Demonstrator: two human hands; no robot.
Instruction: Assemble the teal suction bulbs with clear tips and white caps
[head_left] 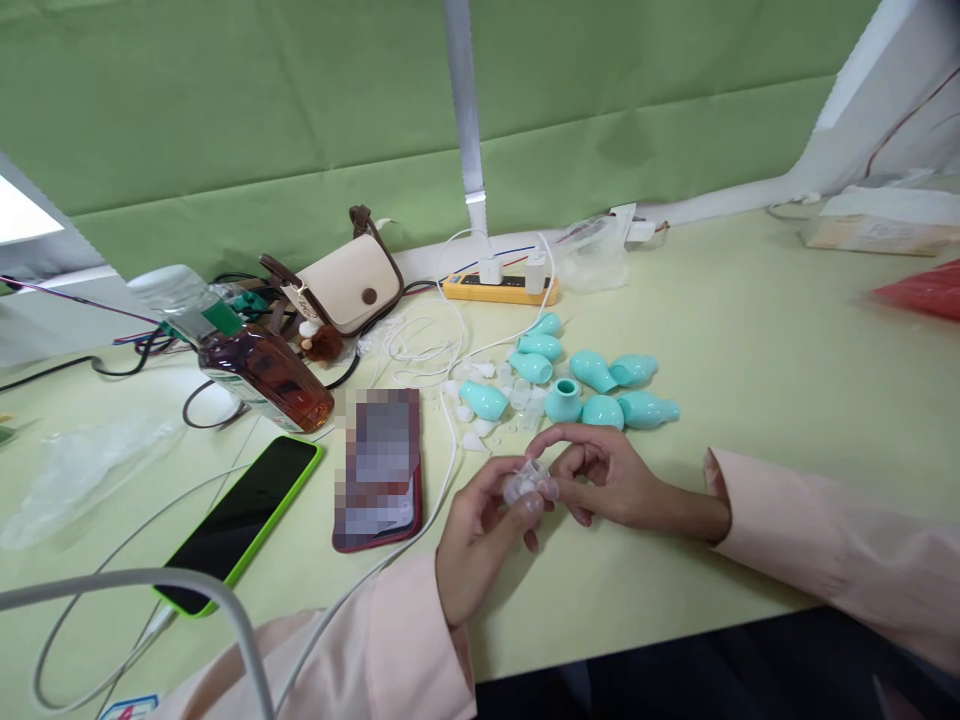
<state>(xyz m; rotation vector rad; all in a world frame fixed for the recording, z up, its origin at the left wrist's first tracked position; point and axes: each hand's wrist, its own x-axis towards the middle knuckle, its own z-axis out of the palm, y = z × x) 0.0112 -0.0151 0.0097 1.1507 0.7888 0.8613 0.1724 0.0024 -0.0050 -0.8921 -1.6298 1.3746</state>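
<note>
Between my two hands is a small clear plastic piece (534, 476), its exact kind too small to tell. My left hand (486, 535) pinches it from the left with thumb and fingers. From the right, the thumb and fingertips of my right hand (611, 478) close against the same piece. Just beyond lie several glossy turquoise vase-shaped pieces (564, 402), one upright with its round opening up, others on their sides. Small clear cups (521, 392) and white bits (474, 440) are scattered among them.
Left of my hands lie a red-cased phone (417, 500) and a green-cased phone (240, 525), with white cables around them. Behind stand a bottle of amber liquid (262, 375), a cream handbag (352, 283) and a yellow power strip (469, 290). A red item (922, 290) sits far right.
</note>
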